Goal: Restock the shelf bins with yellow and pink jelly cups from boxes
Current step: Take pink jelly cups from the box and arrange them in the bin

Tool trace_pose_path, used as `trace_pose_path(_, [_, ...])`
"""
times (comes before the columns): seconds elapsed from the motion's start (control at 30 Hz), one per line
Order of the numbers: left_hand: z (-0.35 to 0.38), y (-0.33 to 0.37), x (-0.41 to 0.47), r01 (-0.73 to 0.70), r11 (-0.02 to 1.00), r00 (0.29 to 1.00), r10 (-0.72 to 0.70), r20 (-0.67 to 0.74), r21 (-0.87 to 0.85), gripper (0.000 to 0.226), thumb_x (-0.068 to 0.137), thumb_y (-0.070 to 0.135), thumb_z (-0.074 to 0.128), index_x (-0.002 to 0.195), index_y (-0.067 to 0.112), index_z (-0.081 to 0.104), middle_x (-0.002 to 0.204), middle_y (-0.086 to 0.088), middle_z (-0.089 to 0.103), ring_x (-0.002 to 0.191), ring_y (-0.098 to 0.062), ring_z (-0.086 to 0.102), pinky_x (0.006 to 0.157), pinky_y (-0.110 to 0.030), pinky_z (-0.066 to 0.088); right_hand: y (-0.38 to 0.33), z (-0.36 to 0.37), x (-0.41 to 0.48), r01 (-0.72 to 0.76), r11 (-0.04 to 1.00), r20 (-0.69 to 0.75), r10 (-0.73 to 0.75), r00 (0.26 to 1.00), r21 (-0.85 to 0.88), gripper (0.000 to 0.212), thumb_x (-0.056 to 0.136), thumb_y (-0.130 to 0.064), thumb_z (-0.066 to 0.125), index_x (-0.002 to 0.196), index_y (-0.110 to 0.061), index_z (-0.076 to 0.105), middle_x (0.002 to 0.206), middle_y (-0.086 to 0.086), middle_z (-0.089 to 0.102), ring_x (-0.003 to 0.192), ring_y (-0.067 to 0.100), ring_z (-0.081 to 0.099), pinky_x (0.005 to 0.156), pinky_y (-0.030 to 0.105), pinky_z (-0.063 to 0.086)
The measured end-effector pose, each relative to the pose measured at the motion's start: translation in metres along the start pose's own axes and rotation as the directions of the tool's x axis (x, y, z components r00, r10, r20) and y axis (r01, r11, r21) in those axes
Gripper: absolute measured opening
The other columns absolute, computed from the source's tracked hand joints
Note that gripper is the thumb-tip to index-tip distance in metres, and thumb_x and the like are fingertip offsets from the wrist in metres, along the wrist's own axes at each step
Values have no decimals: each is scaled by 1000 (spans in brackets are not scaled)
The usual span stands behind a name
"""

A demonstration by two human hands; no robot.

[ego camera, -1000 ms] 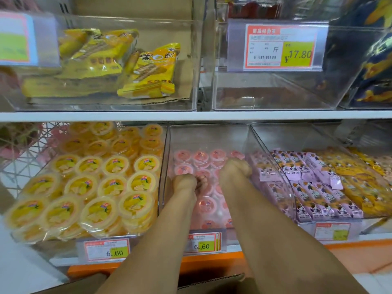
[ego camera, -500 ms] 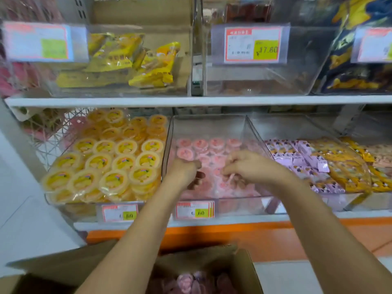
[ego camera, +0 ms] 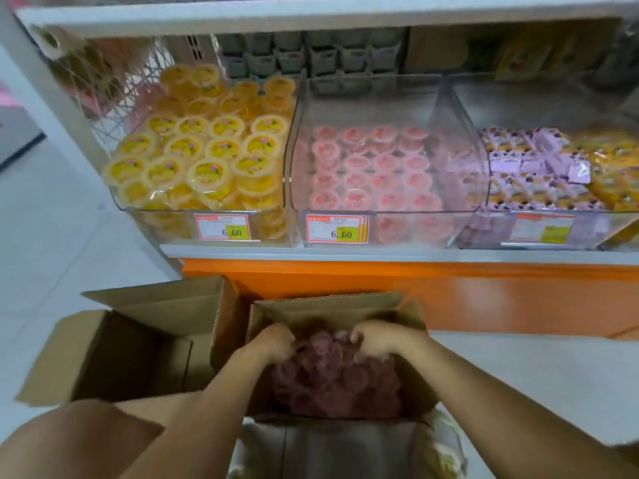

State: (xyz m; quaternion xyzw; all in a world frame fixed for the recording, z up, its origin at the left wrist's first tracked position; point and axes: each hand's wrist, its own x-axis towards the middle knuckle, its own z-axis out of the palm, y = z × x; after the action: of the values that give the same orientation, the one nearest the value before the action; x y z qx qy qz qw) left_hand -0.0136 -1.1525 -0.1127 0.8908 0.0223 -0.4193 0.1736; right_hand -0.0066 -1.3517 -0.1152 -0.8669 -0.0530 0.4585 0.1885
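Note:
An open cardboard box [ego camera: 328,307] on the floor below the shelf holds several pink jelly cups [ego camera: 332,378]. Both my hands are inside it. My left hand [ego camera: 273,344] and my right hand [ego camera: 380,340] curl their fingers down over cups at the far end of the pile. On the shelf above, a clear bin [ego camera: 380,211] holds rows of pink jelly cups [ego camera: 370,181]. The bin to its left is heaped with yellow jelly cups [ego camera: 207,160].
A second open cardboard box [ego camera: 145,357] stands left of the first, its inside dark. To the right of the pink bin, another clear bin holds purple snack packets [ego camera: 525,164]. An orange shelf base [ego camera: 449,292] runs behind the boxes. White floor lies on both sides.
Both hands have left the pink bin on the shelf and dropped into the box of pink cups on the floor. My view has tilted downward.

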Motion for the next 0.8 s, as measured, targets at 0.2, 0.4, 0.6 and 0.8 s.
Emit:
trace_pose_path(0.2, [50, -19, 26, 134, 989, 968, -143, -206, -58, 46, 102, 18, 25, 145, 0, 28, 149, -26, 30, 126, -16, 45, 92, -10, 35, 30, 56, 57, -97, 924, -219, 188, 957, 371, 28, 83, -36, 71, 68, -17, 57, 73, 4, 58, 67, 13, 53, 56, 22, 37])
trace_pose_path(0.4, [73, -26, 64, 176, 974, 953, -131, -275, 146, 47, 102, 20, 23, 147, 5, 25, 154, -14, 22, 141, -34, 21, 113, -48, 22, 24, 62, 71, -118, 917, -263, 230, 937, 382, 42, 90, -37, 61, 125, -12, 56, 129, 6, 53, 121, 25, 49, 91, 26, 38])
trace_pose_path(0.6, [59, -11, 51, 270, 962, 949, -260, -176, 37, 38, 102, 4, 22, 134, -9, 38, 140, -24, 42, 129, -35, 42, 105, -38, 34, 20, 64, 86, -13, 959, -289, 98, 952, 284, 19, 96, -33, 50, 104, -25, 65, 113, 8, 64, 118, 24, 55, 95, 24, 39])
trace_pose_path(0.8, [53, -19, 46, 196, 959, 956, -233, -177, -203, 30, 94, 9, 50, 120, -1, 58, 121, -16, 63, 112, -26, 59, 82, -23, 45, 20, 46, 70, -41, 970, -200, 90, 976, 240, 26, 92, -15, 52, 112, -9, 67, 119, 9, 65, 107, 23, 61, 86, 25, 45])
